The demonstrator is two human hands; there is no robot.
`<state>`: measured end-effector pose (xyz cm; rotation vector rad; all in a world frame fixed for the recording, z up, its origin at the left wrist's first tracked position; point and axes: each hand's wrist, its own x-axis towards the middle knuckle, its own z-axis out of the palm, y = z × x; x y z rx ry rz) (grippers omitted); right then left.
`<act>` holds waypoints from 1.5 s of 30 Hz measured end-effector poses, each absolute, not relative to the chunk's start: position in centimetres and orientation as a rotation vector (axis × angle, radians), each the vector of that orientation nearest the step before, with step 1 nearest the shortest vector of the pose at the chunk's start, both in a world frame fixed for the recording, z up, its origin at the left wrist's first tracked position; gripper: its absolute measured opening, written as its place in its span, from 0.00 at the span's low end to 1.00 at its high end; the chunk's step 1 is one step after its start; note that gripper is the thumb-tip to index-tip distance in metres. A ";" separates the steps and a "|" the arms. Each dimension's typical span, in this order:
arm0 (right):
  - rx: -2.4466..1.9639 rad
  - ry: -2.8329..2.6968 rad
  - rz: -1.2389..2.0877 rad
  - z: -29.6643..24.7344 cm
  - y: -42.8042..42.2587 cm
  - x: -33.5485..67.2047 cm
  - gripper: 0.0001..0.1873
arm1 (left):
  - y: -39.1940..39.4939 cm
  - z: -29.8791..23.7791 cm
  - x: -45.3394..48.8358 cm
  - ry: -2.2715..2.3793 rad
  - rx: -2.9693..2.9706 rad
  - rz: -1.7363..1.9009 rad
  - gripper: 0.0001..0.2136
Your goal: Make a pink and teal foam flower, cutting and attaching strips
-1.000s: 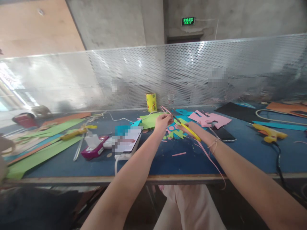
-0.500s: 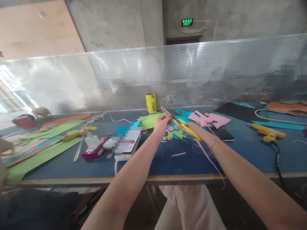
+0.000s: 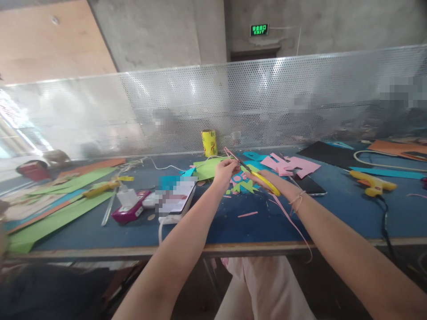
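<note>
My left hand (image 3: pixel 228 171) pinches a narrow pink paper strip (image 3: pixel 229 153), which sticks up past the fingertips. Yellow-handled scissors (image 3: pixel 269 183) are gripped in my right hand (image 3: pixel 260 178), their blades pointing left toward the strip by my left fingers. Whether the blades touch the paper I cannot tell. Below both hands lie cut green, blue and pink paper shapes (image 3: pixel 246 186). A long pink paper ribbon (image 3: pixel 289 214) trails from near my right wrist over the table edge. Pink cut sheets (image 3: pixel 302 166) lie beyond my right forearm.
A phone (image 3: pixel 180 200) rests on a white block left of my arms, beside a purple power strip (image 3: pixel 131 213). Yellow glue guns lie at right (image 3: pixel 375 183) and left (image 3: pixel 100 190). A yellow roll (image 3: pixel 209 143) stands by the perforated screen (image 3: pixel 173 111).
My hands stay almost where they were, with the scissors and strip barely shifted. The whole view has moved very slightly.
</note>
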<state>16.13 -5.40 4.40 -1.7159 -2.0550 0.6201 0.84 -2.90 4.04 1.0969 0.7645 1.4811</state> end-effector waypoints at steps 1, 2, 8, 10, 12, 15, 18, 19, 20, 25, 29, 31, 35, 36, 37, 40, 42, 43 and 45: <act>-1.718 -2.052 0.627 4.4 -5.4 16.1 0.31 | -2.9 4.0 0.8 0.768 1.098 1.479 0.09; -1.718 -2.050 0.629 4.4 -5.5 16.1 0.31 | -2.9 4.1 0.9 0.774 1.100 1.474 0.08; -1.753 -2.033 0.636 4.9 -5.8 15.8 0.33 | -3.1 4.2 0.9 0.792 1.108 1.457 0.07; -1.758 -2.050 0.602 5.0 -5.9 15.7 0.32 | -3.2 4.2 0.9 0.791 1.103 1.456 0.07; -1.754 -2.076 0.551 5.0 -5.8 15.7 0.32 | -3.2 4.2 0.9 0.794 1.100 1.457 0.07; -1.757 -2.093 0.511 4.8 -5.6 15.8 0.32 | -3.2 4.2 0.9 0.787 1.103 1.461 0.07; -1.775 -2.080 0.526 4.6 -5.4 15.8 0.32 | -3.1 4.2 0.9 0.770 1.103 1.467 0.07; -1.788 -2.073 0.535 4.6 -5.3 15.8 0.33 | -3.1 4.2 0.9 0.769 1.101 1.467 0.07; -1.798 -2.067 0.541 4.6 -5.3 15.8 0.33 | -3.1 4.2 0.9 0.772 1.098 1.465 0.07; -1.822 -2.044 0.560 4.5 -5.3 15.9 0.33 | -3.1 4.2 0.9 0.778 1.085 1.462 0.08; -1.804 -2.038 0.561 4.3 -5.0 16.0 0.32 | -3.1 4.1 0.9 0.744 1.079 1.468 0.07; -1.810 -2.023 0.573 4.3 -5.0 15.9 0.32 | -3.2 4.2 0.8 0.733 1.072 1.465 0.06; -1.847 -1.981 0.576 4.5 -5.2 15.8 0.32 | -3.2 4.3 0.7 0.716 1.057 1.465 0.07; -1.857 -1.981 0.581 4.6 -5.3 15.7 0.32 | -3.2 4.3 0.7 0.714 1.057 1.468 0.07; -1.865 -1.983 0.588 4.7 -5.4 15.7 0.32 | -3.1 4.4 0.7 0.719 1.059 1.473 0.07; -1.842 -1.995 0.613 4.9 -5.8 15.6 0.31 | -3.1 4.4 0.7 0.754 1.077 1.502 0.07; -1.807 -2.000 0.616 5.1 -6.1 15.5 0.30 | -3.1 4.4 0.7 0.761 1.089 1.524 0.06; -1.791 -2.001 0.618 5.2 -6.2 15.5 0.29 | -3.1 4.4 0.7 0.758 1.093 1.531 0.06; -1.775 -1.995 0.627 5.2 -6.4 15.5 0.29 | -3.0 4.3 0.7 0.754 1.095 1.537 0.06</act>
